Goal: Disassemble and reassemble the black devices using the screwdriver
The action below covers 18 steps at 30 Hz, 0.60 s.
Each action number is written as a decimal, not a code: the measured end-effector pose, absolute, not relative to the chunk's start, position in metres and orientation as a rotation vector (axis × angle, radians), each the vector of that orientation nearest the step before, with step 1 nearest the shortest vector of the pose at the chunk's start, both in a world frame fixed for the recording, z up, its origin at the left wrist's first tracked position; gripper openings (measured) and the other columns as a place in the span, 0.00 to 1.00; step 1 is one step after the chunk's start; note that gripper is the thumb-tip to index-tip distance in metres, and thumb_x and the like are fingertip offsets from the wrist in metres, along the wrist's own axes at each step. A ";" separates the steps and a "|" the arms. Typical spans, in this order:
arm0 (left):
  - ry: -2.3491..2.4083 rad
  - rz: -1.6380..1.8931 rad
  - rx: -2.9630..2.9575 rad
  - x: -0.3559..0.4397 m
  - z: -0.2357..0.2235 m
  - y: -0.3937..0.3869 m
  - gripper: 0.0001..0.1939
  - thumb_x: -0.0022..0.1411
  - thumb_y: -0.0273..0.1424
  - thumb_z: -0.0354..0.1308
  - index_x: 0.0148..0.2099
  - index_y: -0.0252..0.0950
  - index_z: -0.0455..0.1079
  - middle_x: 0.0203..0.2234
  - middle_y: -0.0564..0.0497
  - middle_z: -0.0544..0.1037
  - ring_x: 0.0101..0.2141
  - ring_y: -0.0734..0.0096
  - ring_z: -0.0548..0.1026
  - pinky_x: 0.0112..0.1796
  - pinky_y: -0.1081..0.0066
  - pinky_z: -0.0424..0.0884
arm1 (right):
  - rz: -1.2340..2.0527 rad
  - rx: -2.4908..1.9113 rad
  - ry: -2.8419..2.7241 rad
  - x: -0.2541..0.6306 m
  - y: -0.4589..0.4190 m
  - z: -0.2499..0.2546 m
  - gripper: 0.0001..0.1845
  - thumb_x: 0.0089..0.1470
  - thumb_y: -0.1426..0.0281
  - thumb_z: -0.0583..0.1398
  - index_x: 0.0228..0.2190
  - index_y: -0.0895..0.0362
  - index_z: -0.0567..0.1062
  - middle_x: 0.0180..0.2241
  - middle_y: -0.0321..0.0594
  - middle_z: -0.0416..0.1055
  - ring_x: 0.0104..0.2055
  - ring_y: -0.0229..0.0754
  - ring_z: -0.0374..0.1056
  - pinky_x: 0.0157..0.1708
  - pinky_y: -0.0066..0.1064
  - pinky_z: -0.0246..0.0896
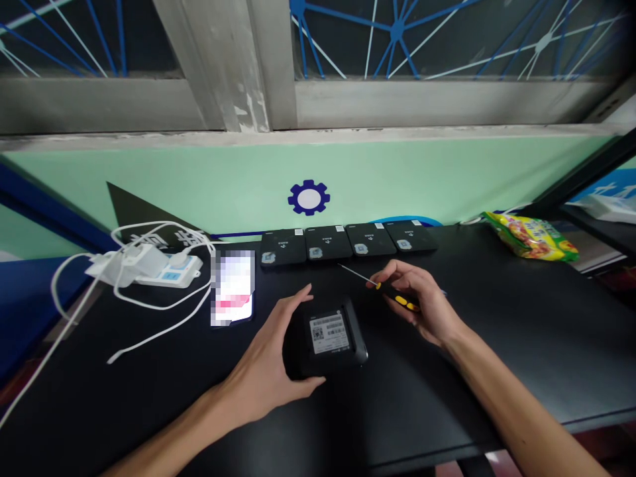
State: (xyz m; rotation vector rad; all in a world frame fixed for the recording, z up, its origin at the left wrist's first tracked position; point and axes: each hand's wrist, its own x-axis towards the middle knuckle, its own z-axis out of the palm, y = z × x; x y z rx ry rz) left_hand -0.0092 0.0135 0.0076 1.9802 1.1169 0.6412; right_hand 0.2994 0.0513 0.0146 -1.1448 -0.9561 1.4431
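Note:
A small black box-shaped device (332, 338) lies on the black table (521, 344) with a white barcode label facing up. My left hand (271, 361) curls around its left side, thumb at the front edge and fingers at the back, gripping it. My right hand (422, 301) is closed around a screwdriver (392, 297) with a black and yellow handle. Its thin metal shaft points up and left, above the table behind the device.
Several flat black devices (348, 244) lie in a row against the green wall. A phone (232, 288) with a lit screen lies left of the device. A white power strip (166, 268) with tangled white cables sits far left. A snack bag (531, 235) lies at the right.

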 end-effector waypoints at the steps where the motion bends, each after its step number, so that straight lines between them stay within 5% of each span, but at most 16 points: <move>1: 1.116 0.645 1.979 -0.009 0.008 0.013 0.65 0.56 0.26 0.75 0.82 0.62 0.40 0.74 0.44 0.62 0.71 0.39 0.65 0.67 0.31 0.65 | 1.410 -1.165 -0.937 0.299 0.051 0.015 0.04 0.50 0.72 0.62 0.30 0.57 0.79 0.38 0.44 0.82 0.15 0.29 0.55 0.16 0.27 0.37; 5: 1.104 0.657 2.001 -0.009 0.008 0.013 0.63 0.56 0.27 0.75 0.82 0.61 0.42 0.74 0.43 0.62 0.71 0.39 0.65 0.67 0.33 0.66 | 1.335 -1.137 -0.854 0.298 0.052 0.017 0.05 0.51 0.70 0.69 0.33 0.58 0.84 0.34 0.42 0.78 0.19 0.30 0.53 0.15 0.25 0.37; 10: 1.087 0.647 2.030 -0.010 0.008 0.013 0.61 0.58 0.27 0.74 0.81 0.61 0.43 0.75 0.44 0.61 0.72 0.41 0.65 0.69 0.34 0.65 | 1.411 -0.975 -0.723 0.302 0.054 0.020 0.24 0.49 0.72 0.77 0.48 0.53 0.84 0.37 0.38 0.81 0.20 0.28 0.46 0.14 0.21 0.43; 12: 1.085 0.648 2.033 -0.010 0.008 0.013 0.60 0.58 0.27 0.74 0.81 0.60 0.43 0.75 0.44 0.61 0.72 0.41 0.64 0.69 0.34 0.65 | 1.445 -0.928 -0.710 0.304 0.053 0.021 0.21 0.50 0.71 0.77 0.47 0.54 0.84 0.38 0.38 0.81 0.20 0.28 0.43 0.14 0.21 0.44; 16: 1.089 0.652 2.034 -0.010 0.007 0.012 0.60 0.58 0.27 0.74 0.81 0.60 0.44 0.75 0.45 0.61 0.73 0.42 0.64 0.71 0.36 0.63 | 1.505 -0.783 -0.712 0.303 0.052 0.019 0.14 0.58 0.68 0.74 0.47 0.55 0.85 0.36 0.40 0.78 0.31 0.37 0.65 0.29 0.24 0.69; 18: 1.093 0.654 2.034 -0.010 0.006 0.013 0.61 0.58 0.27 0.75 0.81 0.61 0.44 0.75 0.46 0.61 0.73 0.42 0.65 0.71 0.37 0.63 | 1.543 -0.716 -0.719 0.301 0.053 0.018 0.12 0.63 0.67 0.70 0.48 0.55 0.85 0.35 0.41 0.76 0.36 0.41 0.69 0.37 0.29 0.72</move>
